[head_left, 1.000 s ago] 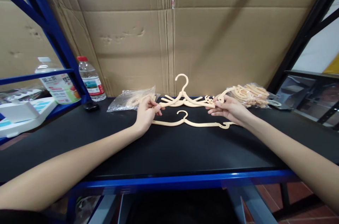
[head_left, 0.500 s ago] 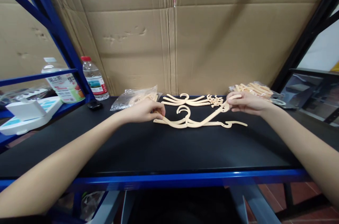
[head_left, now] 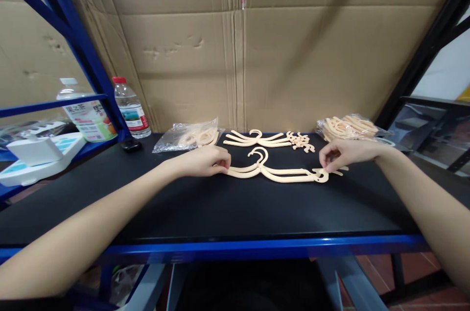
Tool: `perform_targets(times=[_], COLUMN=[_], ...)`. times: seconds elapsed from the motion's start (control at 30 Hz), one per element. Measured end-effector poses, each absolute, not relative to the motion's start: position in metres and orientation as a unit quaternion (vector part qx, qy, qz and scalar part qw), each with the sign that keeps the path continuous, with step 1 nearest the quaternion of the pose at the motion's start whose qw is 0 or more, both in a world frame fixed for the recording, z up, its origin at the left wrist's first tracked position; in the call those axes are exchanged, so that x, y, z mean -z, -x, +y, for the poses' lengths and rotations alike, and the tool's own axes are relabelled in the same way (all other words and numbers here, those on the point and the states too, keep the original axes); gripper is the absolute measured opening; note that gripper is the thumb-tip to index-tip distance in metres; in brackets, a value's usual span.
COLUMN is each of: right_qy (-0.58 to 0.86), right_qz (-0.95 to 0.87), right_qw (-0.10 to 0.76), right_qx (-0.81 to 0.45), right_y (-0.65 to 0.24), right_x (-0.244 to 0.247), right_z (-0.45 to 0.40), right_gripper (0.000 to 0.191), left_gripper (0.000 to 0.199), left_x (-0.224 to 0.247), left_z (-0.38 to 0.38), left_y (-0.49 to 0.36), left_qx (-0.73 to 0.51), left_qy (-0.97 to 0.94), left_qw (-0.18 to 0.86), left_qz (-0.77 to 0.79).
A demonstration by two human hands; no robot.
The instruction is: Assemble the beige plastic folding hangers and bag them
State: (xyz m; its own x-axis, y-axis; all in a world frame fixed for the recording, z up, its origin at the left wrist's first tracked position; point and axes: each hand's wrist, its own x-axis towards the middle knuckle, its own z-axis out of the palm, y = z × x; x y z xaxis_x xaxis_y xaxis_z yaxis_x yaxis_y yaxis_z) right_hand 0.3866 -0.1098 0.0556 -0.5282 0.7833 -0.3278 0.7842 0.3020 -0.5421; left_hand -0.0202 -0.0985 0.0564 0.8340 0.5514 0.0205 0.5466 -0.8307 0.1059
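Two cream plastic hangers lie nearly together at the middle of the black table; the front hanger (head_left: 290,179) has a curved end piece at its right. My left hand (head_left: 211,160) pinches its left end, fingers closed. At the other side, my right hand (head_left: 340,155) pinches the end piece, and its fingers partly hide that tip. Behind them lies a group of hanger arms with a hook (head_left: 257,139), beside a small pile of cream connector pieces (head_left: 301,141).
A clear bag of cream rings (head_left: 198,136) lies at the back left, a bag of cream parts (head_left: 347,127) at the back right. Bottles (head_left: 132,112), a black mouse-like object (head_left: 130,145) and a white holder (head_left: 40,154) stand left. Cardboard (head_left: 176,56) backs the table.
The hanger in my hands has come down beside the other one, its right end lower. My right hand has moved down and slightly right; my left hand has barely moved.
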Motion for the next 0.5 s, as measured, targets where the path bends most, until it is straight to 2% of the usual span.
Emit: perform_targets(times=[0.17, 0.27, 0.4, 0.5], right_qy=[-0.493, -0.505, -0.5, -0.469], right_qz=[0.823, 0.828, 0.84, 0.863], right_qw=[0.012, -0.036, -0.198, -0.179], right_qx=[0.284, 0.242, 0.077, 0.052], right_y=[-0.385, -0.373, -0.328, -0.293], right_x=[-0.056, -0.051, -0.03, -0.011], right_z=[-0.111, -0.114, -0.129, -0.147], right_gripper=[0.036, 0.037, 0.05, 0.068], left_gripper=[0.014, 0.017, 0.036, 0.055], left_x=[-0.056, -0.052, -0.035, -0.02], left_z=[-0.105, -0.11, -0.124, -0.137], left_y=[0.017, 0.01, -0.006, -0.016], left_qx=[-0.013, -0.048, -0.104, -0.062], left_qy=[-0.953, -0.95, -0.942, -0.93], left_qw=[-0.006, -0.035, -0.043, -0.009], left_qz=[0.304, 0.305, 0.316, 0.361])
